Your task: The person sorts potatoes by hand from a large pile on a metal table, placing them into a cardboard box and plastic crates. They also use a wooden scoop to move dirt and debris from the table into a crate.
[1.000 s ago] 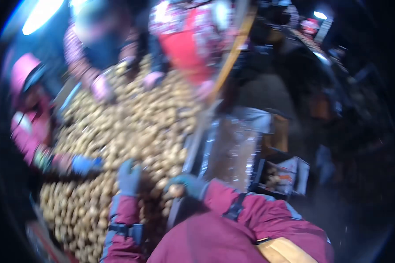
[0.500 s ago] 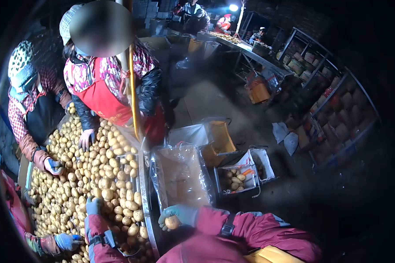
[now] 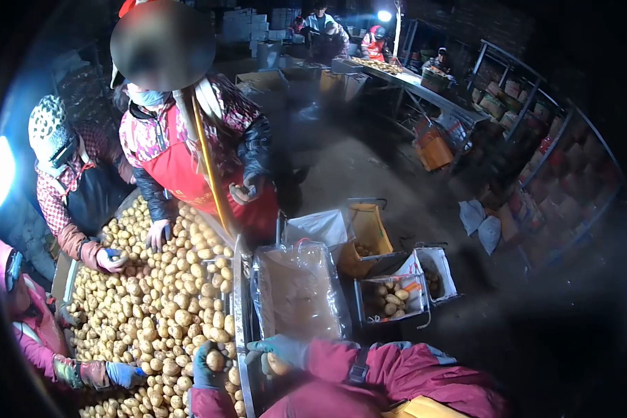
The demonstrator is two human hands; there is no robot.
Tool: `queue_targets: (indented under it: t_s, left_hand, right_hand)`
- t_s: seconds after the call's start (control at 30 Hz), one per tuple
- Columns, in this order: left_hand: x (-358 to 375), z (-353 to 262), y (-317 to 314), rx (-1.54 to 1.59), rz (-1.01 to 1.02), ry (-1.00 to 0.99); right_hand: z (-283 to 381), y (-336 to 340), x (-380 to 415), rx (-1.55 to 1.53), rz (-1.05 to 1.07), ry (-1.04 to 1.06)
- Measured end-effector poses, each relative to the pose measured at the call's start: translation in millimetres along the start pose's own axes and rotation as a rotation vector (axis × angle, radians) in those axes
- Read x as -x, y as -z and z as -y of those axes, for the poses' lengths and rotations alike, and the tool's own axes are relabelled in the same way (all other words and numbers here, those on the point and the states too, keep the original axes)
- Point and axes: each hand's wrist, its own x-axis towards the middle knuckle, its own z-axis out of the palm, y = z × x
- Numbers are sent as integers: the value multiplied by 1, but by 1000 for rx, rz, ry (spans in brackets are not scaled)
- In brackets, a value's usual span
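At the long metal rim (image 3: pixel 242 334) of a sorting table, the person has both hands low, one on each side of it. Right hand (image 3: pixel 287 350), in a blue-grey glove, is closed round a tan oval potato (image 3: pixel 279 364), held outside the rim, just below a clear-plastic-lined open box (image 3: pixel 298 289). Left hand (image 3: pixel 203 370), same glove, is inside the rim with fingers curved along a rounder brown potato (image 3: pixel 214 360); cannot tell if it grips or only touches. Broad heap of yellow-tan potatoes (image 3: pixel 146 327) covers the table left of the rim.

In the way: maroon padded sleeve (image 3: pixel 404 369) and torso fill the bottom right; slanted yellow pole (image 3: pixel 210 160) rises from the table's far corner, in front of a co-worker in a red apron (image 3: pixel 188 174), whose one hand rests on the heap. Co-worker in a spotted pale hat (image 3: pixel 47 122) leans over the left edge, hand on the heap. Nearer, a pink-hooded co-worker (image 3: pixel 38 341) reaches in, blue glove (image 3: pixel 124 375) on the potatoes.

Right of the lined box: white-lined crate (image 3: pixel 359 301) with potatoes, a narrow white-sided crate (image 3: pixel 442 256) touching or just beside it, orange-yellow crate (image 3: pixel 370 226) behind. Two whitish sacks (image 3: pixel 481 226) lie farther off on the dark floor.
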Motion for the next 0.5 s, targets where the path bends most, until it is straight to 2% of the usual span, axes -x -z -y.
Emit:
queue_targets:
  t_s: [0.07, 0.1, 0.17, 0.2, 0.27, 0.3, 0.37, 0.4, 0.47, 0.5]
  left_hand:
    - [-2, 9, -26, -89, -170, -2]
    - [-15, 23, -19, -132, -157, -138]
    - [-38, 44, -2, -445, -71, -377]
    - [-31, 42, -26, -447, -39, -331]
    - [-9, 59, -90, -140, 66, -102]
    - [1, 66, -115, -497, 85, -158]
    - [-10, 88, -108, -860, 213, -345]
    - [-13, 90, -111, -876, 261, -365]
    - [-19, 94, -118, -904, 359, -405]
    - [-32, 95, -113, -1118, 411, -609]
  right_hand:
    - [-6, 5, -4, 45, -9, 4]
    - [-6, 14, -7, -4, 13, -53]
    - [-20, 19, -17, -28, -17, 99]
    - [-27, 23, -18, -23, 6, 170]
    - [-38, 37, -19, 79, 42, 398]
    - [-41, 45, -19, 73, 20, 433]
    - [-27, 60, 4, -280, -60, 46]
    - [-42, 81, -8, -385, 32, 7]
    - [-13, 69, 45, -238, -145, 90]
    - [-9, 73, 58, -234, -222, 138]
